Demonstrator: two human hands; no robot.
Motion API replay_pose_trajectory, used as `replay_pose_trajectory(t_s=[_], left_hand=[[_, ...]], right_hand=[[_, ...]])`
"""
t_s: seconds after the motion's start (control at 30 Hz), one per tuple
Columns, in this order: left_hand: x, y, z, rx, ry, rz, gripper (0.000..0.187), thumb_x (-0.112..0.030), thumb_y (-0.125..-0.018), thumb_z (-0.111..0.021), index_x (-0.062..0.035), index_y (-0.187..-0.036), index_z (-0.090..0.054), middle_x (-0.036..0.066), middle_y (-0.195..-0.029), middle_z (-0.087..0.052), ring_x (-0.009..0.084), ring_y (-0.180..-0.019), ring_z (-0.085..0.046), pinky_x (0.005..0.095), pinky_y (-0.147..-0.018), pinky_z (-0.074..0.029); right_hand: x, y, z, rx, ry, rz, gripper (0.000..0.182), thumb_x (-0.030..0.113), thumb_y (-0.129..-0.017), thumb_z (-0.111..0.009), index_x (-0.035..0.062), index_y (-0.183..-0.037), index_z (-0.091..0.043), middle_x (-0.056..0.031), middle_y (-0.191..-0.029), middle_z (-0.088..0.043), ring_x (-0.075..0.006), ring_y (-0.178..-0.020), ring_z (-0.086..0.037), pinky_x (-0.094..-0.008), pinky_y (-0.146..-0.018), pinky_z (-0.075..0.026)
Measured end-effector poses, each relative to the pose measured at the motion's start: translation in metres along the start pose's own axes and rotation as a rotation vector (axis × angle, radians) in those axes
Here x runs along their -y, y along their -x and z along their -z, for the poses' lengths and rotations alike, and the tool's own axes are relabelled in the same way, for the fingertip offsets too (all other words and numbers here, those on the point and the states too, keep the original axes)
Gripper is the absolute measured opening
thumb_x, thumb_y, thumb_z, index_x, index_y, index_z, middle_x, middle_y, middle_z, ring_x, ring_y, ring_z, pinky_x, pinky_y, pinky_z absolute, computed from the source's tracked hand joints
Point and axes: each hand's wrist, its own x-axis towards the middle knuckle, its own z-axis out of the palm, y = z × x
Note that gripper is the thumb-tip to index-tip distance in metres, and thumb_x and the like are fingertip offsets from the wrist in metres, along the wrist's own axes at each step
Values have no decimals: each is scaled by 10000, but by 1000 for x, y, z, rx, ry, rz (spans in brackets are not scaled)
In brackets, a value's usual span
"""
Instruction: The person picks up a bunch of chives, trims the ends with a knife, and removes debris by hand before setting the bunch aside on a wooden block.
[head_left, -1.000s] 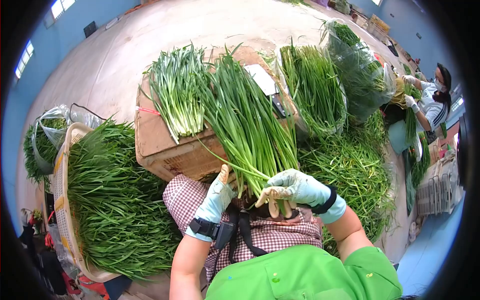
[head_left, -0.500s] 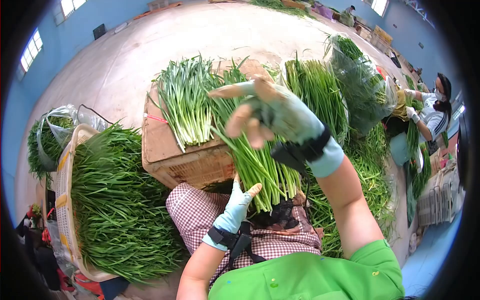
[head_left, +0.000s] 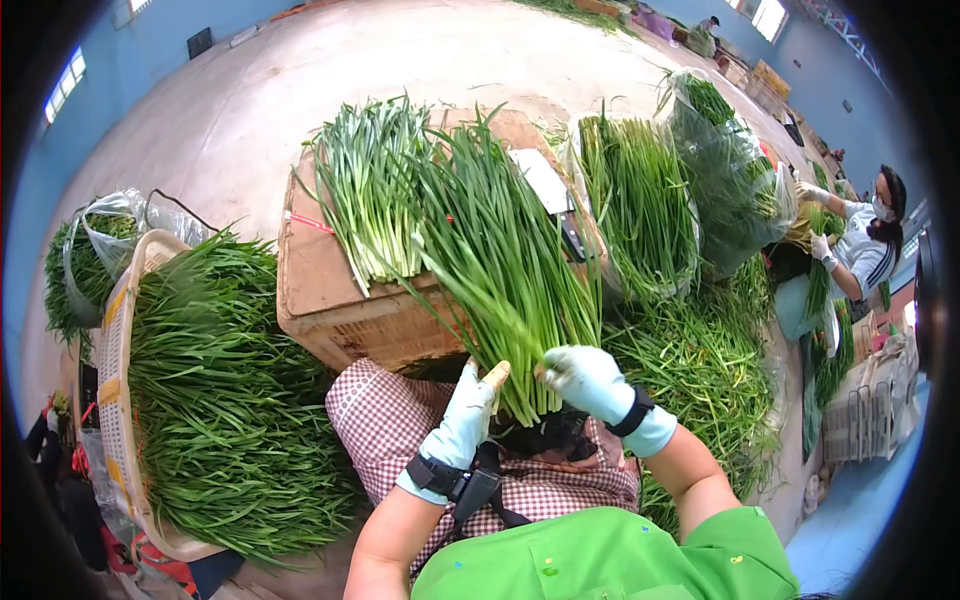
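A loose bunch of garlic chives (head_left: 500, 270) leans from the box top down to my lap, pale stem ends toward me. My left hand (head_left: 468, 405), in a light blue glove, is closed around the bunch's left side near the stem ends, thumb on top. At the right side of the same stems, my gloved right hand (head_left: 588, 385) has its fingers curled in a pinch. A blurred stalk runs up from its fingertips; the exact grip is partly hidden. Left of the bunch, a neat pile of garlic chives (head_left: 375, 200) lies on the cardboard-topped box (head_left: 350, 325).
A cleaver (head_left: 542, 182) lies on the box's right side. At left stands a crate (head_left: 118, 400) full of chives. On the right are upright chives (head_left: 640, 200), a plastic bag of greens (head_left: 715, 190) and loose leaves (head_left: 700, 380). Farther right, a co-worker (head_left: 865, 235) handles greens.
My right hand has come down from above the box to the stem ends and its fingers have curled in. The cleaver is now uncovered. My left hand keeps its hold on the bunch.
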Motion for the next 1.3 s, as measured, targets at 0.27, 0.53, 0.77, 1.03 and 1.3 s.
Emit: replay_pose_trajectory(t_s=[0.27, 0.53, 0.77, 1.03, 1.3], left_hand=[[-3, 1, -3, 97, -33, -144, 464, -138, -827, -561, -47, -1221, -333, 83, -1102, -489, 196, -974, -502, 342, -785, -462], [1, 0, 7, 104, 42, -42, 430, -283, -842, -544, -63, -1173, -381, 51, -991, -531, 171, -845, -541, 317, -682, -468], [-15, 14, -7, 86, 5, -3, 406, -199, -829, -570, -68, -1174, -401, 27, -940, -534, 95, -676, -518, 216, -514, -426], [-1, 2, 2, 43, 27, -34, 376, -93, -824, -547, -53, -1171, -406, 53, -964, -553, 150, -770, -558, 271, -632, -487], [4, 9, 1, 88, 54, -125, 462, -12, -759, -595, -34, -1175, -395, 63, -1052, -528, 163, -924, -529, 303, -789, -450]], right_hand=[[14, -4, 31, 295, -1116, -79, 343, 335, -889, -440, 33, -995, -564, -36, -711, -615, -64, -499, -513, -157, -433, -376], [16, 0, -14, 448, -1072, -219, 275, 257, -896, -430, 27, -968, -562, -49, -690, -618, -97, -529, -546, -197, -463, -421], [42, -1, -25, 261, -212, -135, 369, 403, -828, -486, 48, -811, -584, -103, -638, -602, -241, -568, -584, -344, -516, -459], [42, 4, -1, -65, -131, -47, 275, 332, -798, -519, 69, -799, -600, -144, -721, -599, -311, -674, -586, -388, -593, -462], [42, -28, -4, -193, -74, 220, 314, 157, -746, -578, 119, -1057, -555, -115, -747, -611, -282, -674, -601, -338, -579, -482]])
